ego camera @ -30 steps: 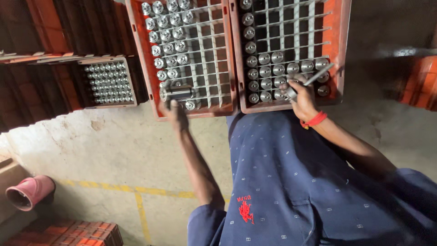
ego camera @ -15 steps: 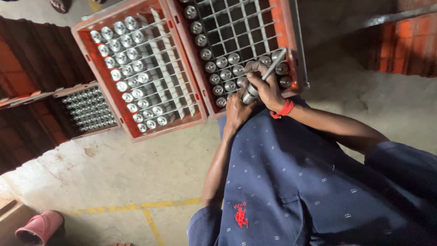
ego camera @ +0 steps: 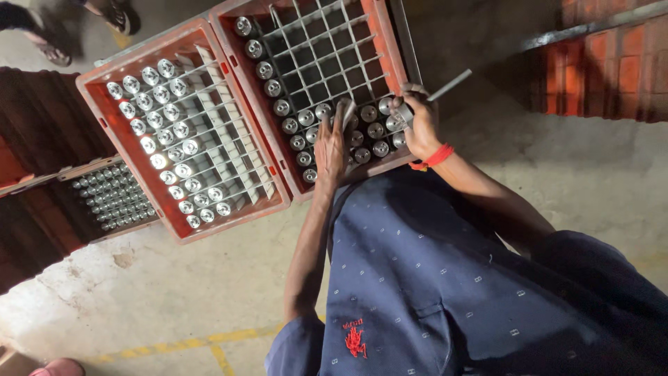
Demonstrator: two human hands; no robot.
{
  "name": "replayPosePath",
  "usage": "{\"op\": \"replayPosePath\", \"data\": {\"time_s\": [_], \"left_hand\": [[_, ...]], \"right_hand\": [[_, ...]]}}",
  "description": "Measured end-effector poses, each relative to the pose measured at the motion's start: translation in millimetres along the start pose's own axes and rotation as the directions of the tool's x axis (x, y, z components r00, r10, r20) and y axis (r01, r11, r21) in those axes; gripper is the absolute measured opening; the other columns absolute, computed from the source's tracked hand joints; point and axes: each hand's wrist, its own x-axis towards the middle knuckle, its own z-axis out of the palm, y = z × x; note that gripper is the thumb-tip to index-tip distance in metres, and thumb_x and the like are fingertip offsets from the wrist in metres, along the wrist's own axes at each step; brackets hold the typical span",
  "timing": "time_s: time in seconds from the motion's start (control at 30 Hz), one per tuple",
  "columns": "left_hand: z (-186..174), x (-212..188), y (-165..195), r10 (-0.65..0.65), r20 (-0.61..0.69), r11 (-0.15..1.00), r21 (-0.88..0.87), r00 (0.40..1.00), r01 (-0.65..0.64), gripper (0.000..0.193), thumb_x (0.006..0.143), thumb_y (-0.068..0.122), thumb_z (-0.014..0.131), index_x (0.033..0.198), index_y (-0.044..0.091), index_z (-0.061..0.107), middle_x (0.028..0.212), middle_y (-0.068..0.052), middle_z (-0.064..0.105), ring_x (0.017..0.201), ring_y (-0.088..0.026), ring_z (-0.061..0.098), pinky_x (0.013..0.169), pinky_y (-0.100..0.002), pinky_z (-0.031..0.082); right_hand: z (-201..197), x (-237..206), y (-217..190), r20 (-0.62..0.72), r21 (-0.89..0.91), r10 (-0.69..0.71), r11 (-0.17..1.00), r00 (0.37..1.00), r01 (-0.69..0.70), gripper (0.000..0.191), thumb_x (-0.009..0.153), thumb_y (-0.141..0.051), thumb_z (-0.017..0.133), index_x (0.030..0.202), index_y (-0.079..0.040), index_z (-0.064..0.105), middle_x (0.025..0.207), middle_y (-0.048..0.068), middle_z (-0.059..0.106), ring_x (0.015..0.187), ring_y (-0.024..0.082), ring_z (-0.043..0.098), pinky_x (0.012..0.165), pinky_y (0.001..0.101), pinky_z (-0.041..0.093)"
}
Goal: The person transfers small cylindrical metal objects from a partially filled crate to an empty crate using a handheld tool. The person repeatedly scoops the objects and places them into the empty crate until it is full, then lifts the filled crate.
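Since half a second ago, both hands have shifted apart along the near rows of the right-hand orange-red plastic crate with its grey divider grid: they were bunched together around the slim grey metal rod, and now the left hand lies flat over the silver-capped dark bottles near the crate's front left, while the right hand sits further right. The view has also swung, so the crates lie more slanted in the picture.

The right hand's grip is clamped on the slim grey metal rod, which sticks out up and to the right beyond the knuckles; a red band circles that wrist. The left hand's fingers are spread and pressed on the bottle tops, closed on nothing that can be seen.

Only the nearest rows of this crate hold bottles; the far cells stand bare. A second orange-red crate just to the left is filled along its left columns, and a smaller tray of capped bottles sits beyond it on the concrete floor.

The bottles look like glass: probably heavy for their size, rigid, smooth, and breakable if knocked together. The capped neck, standing clear above the dividers, seems the only reachable place to take hold. The rod looks stiff and light, best gripped near its lower end.
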Motion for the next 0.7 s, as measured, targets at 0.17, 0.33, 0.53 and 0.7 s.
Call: {"op": "replayPosePath", "data": {"time_s": [0.17,0.33,0.53,0.7], "left_hand": [[15,1,-22,0.057,-0.085,0.986,-0.149,0.995,-0.069,0.067,0.074,-0.012,0.056,0.137,0.009,0.060,0.120,-0.027,0.064,0.107,-0.044,0.064,0.089,-0.048,0.055],[-9,-43,-73,-0.181,-0.181,0.977,-0.144,0.967,0.156,0.036,0.088,0.000,0.070,0.121,0.012,0.070,0.108,-0.019,0.072,0.098,-0.040,0.067,0.082,-0.047,0.055],[-91,-143,-197,-0.022,-0.604,0.881,0.364,0.797,0.301,0.064,0.075,0.013,0.076,0.135,-0.003,0.061,0.130,-0.033,0.060,0.118,-0.050,0.059,0.099,-0.056,0.050],[-114,-159,-231,-0.514,-0.453,0.724,0.226,0.728,0.651,0.054,0.085,0.035,0.084,0.127,0.006,0.067,0.126,-0.031,0.063,0.102,-0.045,0.065,0.080,-0.054,0.052]], "right_hand": [[-21,-10,26,-0.017,0.019,0.135,0.991,0.991,-0.134,0.013,0.099,-0.005,0.059,0.111,-0.004,0.063,0.089,0.008,0.068,0.081,0.019,0.068,0.075,0.0335,0.057],[-48,-19,46,-0.058,0.035,0.290,0.957,0.955,-0.288,0.012,0.103,-0.012,0.056,0.110,-0.007,0.063,0.094,0.006,0.071,0.087,0.018,0.071,0.084,0.0332,0.059],[-33,-40,39,0.017,-0.065,0.187,0.981,0.982,-0.185,0.013,0.103,-0.005,0.059,0.115,-0.008,0.062,0.092,0.007,0.066,0.086,0.020,0.069,0.077,0.0359,0.058],[13,-47,60,-0.002,-0.105,0.186,0.977,0.983,-0.185,0.012,0.100,-0.001,0.060,0.112,-0.005,0.063,0.091,0.006,0.065,0.081,0.020,0.067,0.073,0.0365,0.059]]}}
